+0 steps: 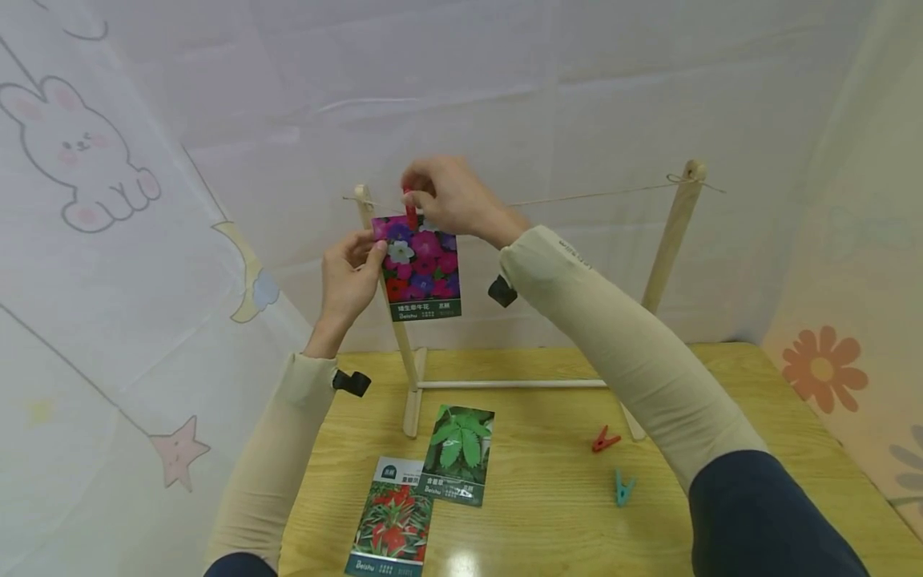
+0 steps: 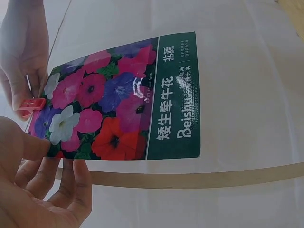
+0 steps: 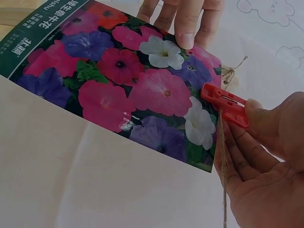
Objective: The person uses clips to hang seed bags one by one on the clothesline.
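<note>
A seed packet with purple, pink and red petunias [image 1: 425, 268] hangs upright at the twine near the left post. My left hand [image 1: 349, 276] pinches its upper left edge between thumb and fingers. At the packet's top edge, my right hand [image 1: 450, 196] grips a red clothespin [image 3: 223, 103] between thumb and fingers. The clothespin's tip lies over the packet's top edge, right at the twine [image 3: 224, 175]. In the left wrist view the packet's printed front [image 2: 109, 104] faces the camera, with the left thumb on it and the fingers behind.
A wooden stand has a left post [image 1: 405, 353], a right post [image 1: 674, 232] and a white lower bar [image 1: 512, 385]. On the table [image 1: 548, 513] lie a green-leaf packet [image 1: 457, 453], overlapping a red-flower packet [image 1: 392, 521], plus a red clothespin [image 1: 604, 439] and a teal clothespin [image 1: 623, 487].
</note>
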{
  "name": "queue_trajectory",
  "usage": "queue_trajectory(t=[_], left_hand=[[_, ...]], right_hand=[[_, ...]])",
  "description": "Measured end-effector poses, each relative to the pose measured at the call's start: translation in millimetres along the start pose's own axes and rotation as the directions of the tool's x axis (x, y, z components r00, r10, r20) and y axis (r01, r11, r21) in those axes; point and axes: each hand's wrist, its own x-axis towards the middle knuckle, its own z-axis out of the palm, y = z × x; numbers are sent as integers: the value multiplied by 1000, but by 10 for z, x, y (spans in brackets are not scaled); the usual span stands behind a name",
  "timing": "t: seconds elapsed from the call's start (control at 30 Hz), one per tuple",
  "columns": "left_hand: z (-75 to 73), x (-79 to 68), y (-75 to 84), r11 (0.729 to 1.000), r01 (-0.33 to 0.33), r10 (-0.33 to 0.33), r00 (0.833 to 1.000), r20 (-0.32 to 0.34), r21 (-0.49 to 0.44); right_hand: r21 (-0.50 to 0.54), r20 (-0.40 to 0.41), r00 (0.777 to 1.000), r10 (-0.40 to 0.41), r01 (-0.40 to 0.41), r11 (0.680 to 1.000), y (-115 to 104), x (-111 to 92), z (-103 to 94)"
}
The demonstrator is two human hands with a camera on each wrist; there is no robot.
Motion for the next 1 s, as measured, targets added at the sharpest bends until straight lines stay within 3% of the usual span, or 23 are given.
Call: queue_trajectory(t=[0.47, 1.0], left_hand=[[-12, -20, 17, 999, -3, 3, 1000, 18, 32], [14, -54, -11, 999, 4, -5, 999, 37, 40]], right_hand=[[11, 2, 1000, 13, -13, 1000, 4, -9, 2], [9, -70, 997, -33, 33, 999, 44, -36, 17]])
